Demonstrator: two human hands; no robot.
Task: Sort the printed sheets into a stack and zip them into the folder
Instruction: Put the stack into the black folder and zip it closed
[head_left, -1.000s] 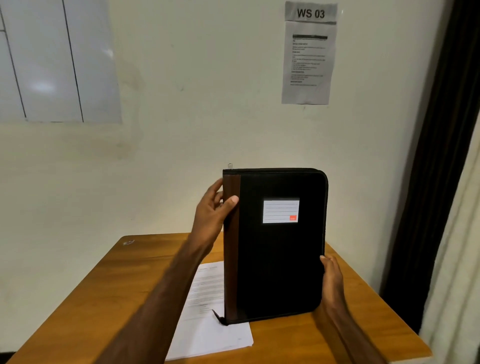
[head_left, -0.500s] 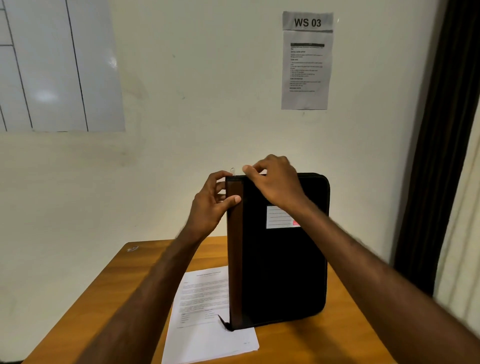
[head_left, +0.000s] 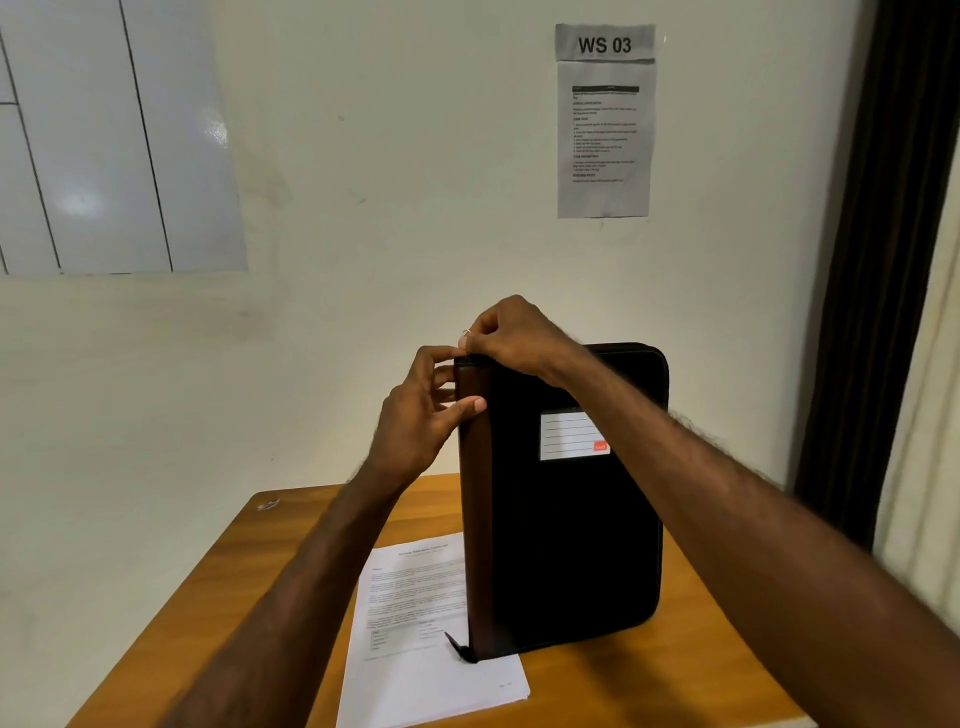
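Steadying folder (head_left: 571, 519) upright, left hand (head_left: 421, 421) clasped on its spine; right hand (head_left: 511, 332) pinched zip pull (head_left: 466, 332) at top-left corner. Needed smooth pull rightward, papers (head_left: 421, 639) avoided.

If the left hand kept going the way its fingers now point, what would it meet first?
The left hand points right, straight at the brown spine of the upright folder, which its thumb and fingertips already touch near the top corner. So the folder comes first; nothing lies between, though the fingers behind the spine are partly hidden.
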